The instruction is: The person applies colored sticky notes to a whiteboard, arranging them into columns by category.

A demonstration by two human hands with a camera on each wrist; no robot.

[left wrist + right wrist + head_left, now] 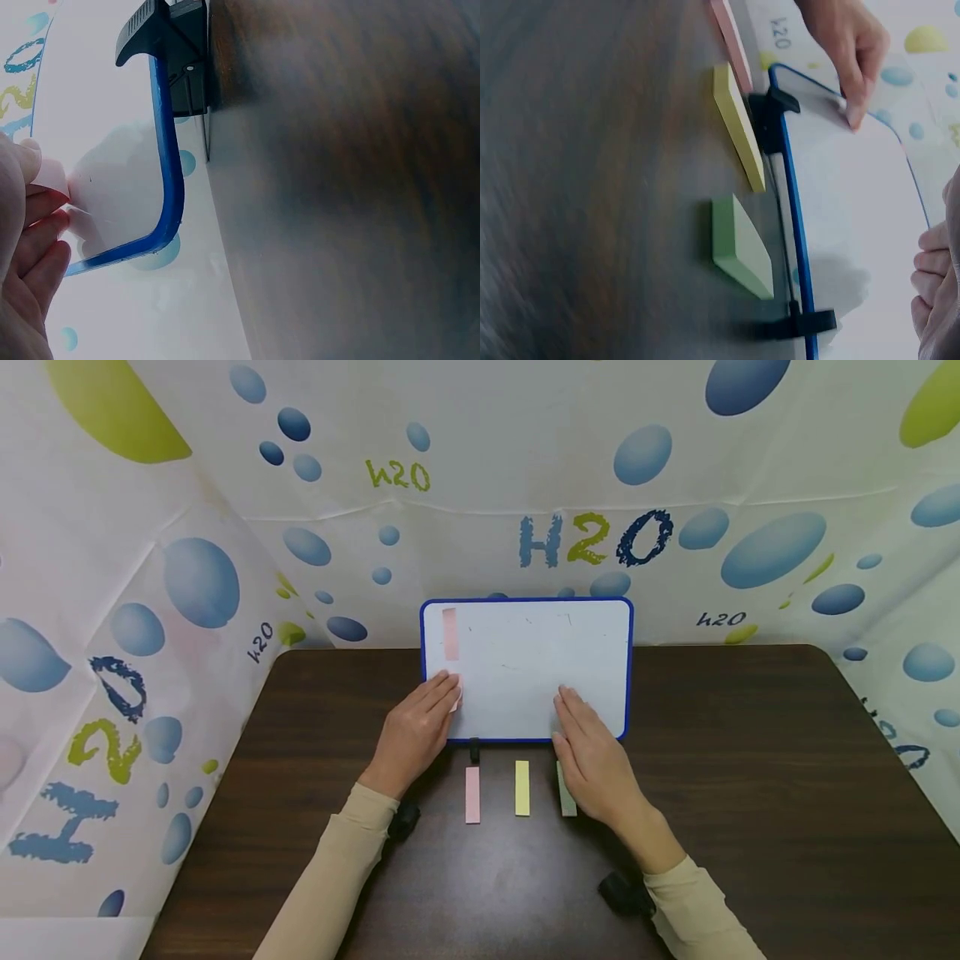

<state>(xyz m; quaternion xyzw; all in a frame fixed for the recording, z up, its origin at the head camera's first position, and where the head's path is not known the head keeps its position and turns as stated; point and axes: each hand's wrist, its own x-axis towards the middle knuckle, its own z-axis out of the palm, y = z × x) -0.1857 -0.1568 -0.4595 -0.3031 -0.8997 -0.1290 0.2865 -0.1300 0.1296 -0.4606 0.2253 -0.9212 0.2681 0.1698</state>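
A whiteboard (525, 693) with a blue frame leans upright at the back of the table. One pink sticky note (450, 634) is stuck near its upper left corner. Against the board's lower left side, my left hand (417, 731) pinches a second pink sticky note (51, 175) between thumb and fingers; most of that note is hidden in the head view. My right hand (596, 760) lies with straight fingers at the lower right of the whiteboard, above the green sticky note pad (740, 247). Whether its fingertips touch the board I cannot tell.
Before the board lie a pink sticky note pad (472, 795) and a yellow one (522, 788), in line with the green pad. Black clips (772, 120) of a stand hold the board's lower edge. A patterned cloth (480, 468) hangs behind the dark table (750, 777).
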